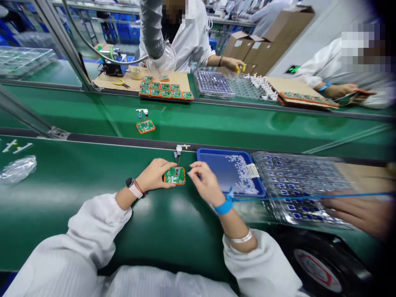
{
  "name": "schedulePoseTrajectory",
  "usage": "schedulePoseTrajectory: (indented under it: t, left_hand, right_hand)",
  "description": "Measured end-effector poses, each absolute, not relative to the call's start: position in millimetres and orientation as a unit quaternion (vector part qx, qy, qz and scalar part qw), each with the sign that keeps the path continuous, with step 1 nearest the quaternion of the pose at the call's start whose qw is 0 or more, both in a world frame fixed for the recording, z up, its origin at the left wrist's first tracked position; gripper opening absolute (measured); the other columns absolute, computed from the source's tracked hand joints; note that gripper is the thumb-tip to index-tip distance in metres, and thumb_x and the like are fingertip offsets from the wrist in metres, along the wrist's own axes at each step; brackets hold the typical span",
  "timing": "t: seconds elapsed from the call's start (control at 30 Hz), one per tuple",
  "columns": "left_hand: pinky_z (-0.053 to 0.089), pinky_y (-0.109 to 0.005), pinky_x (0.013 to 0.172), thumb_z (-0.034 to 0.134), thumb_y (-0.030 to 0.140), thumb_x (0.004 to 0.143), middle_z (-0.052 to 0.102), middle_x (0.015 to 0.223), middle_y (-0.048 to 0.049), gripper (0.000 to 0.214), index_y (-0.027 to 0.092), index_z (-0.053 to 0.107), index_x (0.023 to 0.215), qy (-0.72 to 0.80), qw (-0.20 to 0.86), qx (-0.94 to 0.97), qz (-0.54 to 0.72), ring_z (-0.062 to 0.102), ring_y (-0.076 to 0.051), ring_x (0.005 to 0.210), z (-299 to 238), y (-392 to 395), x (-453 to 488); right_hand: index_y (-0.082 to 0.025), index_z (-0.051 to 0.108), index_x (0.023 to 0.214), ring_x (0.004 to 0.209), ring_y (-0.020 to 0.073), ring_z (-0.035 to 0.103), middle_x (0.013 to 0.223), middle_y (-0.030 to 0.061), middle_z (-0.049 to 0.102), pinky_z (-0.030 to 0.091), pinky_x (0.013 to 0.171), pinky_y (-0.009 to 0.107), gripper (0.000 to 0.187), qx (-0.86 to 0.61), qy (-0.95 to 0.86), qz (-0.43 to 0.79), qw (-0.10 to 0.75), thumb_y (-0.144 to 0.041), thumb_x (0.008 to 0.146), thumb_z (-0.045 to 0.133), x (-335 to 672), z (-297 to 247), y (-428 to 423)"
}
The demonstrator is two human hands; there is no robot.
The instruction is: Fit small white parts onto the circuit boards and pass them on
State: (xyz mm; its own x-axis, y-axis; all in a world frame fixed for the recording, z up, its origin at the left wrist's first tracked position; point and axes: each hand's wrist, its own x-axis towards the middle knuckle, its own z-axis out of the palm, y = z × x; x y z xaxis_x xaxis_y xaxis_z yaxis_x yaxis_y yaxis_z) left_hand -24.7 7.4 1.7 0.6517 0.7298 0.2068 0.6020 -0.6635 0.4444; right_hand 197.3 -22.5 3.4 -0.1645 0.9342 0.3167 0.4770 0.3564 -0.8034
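Observation:
My left hand (157,175) grips the left edge of a green circuit board in an orange frame (174,175), which lies on the green bench. A thin dark wire runs up from the board to a small white connector piece (178,151). My right hand (204,182) sits just right of the board, its fingertips pinched together. Anything between them is too small to tell. Those fingertips are beside the rim of a blue tray (216,165) holding a scatter of small white parts (243,175).
A stack of clear blister trays (300,187) with blue parts lies right of the blue tray, with a co-worker's hand (355,210) beside it. A second orange-framed board (145,126) lies on the green belt beyond. Further away, co-workers handle more boards, with cardboard boxes behind them.

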Motion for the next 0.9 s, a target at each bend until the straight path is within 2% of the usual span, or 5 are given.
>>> schedulePoseTrajectory:
  t: [0.17,0.33,0.53,0.73,0.9]
  left_hand:
    - [0.038,-0.039,0.093,0.068,0.044,0.07,0.052,0.111,-0.0111,0.055,0.018,0.055,0.117,0.383,0.217,0.871,0.217,0.048,-0.025,0.106,-4,-26,-28]
    - [0.042,-0.035,0.089,0.056,0.029,0.083,0.055,0.102,-0.0089,0.019,0.018,0.067,0.092,0.406,0.264,0.824,0.293,0.051,-0.021,0.1,-5,-21,-17]
    - [0.044,-0.029,0.078,0.062,0.018,0.077,0.062,0.084,-0.0037,0.009,0.016,0.068,0.07,0.431,0.326,0.783,0.308,0.057,-0.016,0.082,-4,-13,-10]
    - [0.044,-0.025,0.069,0.061,0.012,0.074,0.064,0.077,-0.0031,0.009,0.014,0.066,0.066,0.449,0.354,0.775,0.271,0.059,-0.014,0.073,0,-5,-8]
    - [0.044,-0.026,0.073,0.061,0.016,0.076,0.064,0.079,-0.003,0.006,0.015,0.064,0.071,0.428,0.348,0.784,0.285,0.059,-0.015,0.077,0,-7,-12]
  right_hand:
    - [-0.019,0.052,0.071,0.091,0.0193,0.051,0.09,0.0071,0.051,0.042,0.083,0.037,0.015,-0.488,-0.709,0.323,0.394,-0.024,0.084,0.047,160,-15,-37]
    - [-0.019,0.053,0.073,0.092,0.0194,0.05,0.091,0.0069,0.051,0.041,0.084,0.038,0.013,-0.476,-0.727,0.311,0.384,-0.022,0.084,0.047,163,-20,-33]
    - [-0.019,0.053,0.073,0.093,0.0192,0.049,0.093,0.0072,0.052,0.041,0.085,0.038,0.011,-0.473,-0.736,0.315,0.368,-0.019,0.082,0.047,162,-22,-33]
    - [-0.019,0.05,0.065,0.084,0.0173,0.052,0.085,0.0062,0.052,0.044,0.078,0.034,0.015,-0.494,-0.728,0.333,0.339,-0.016,0.079,0.048,161,-24,-26]
    - [-0.019,0.052,0.066,0.083,0.0167,0.053,0.082,0.0053,0.053,0.044,0.076,0.032,0.014,-0.489,-0.746,0.289,0.349,-0.015,0.079,0.048,160,-10,-31]
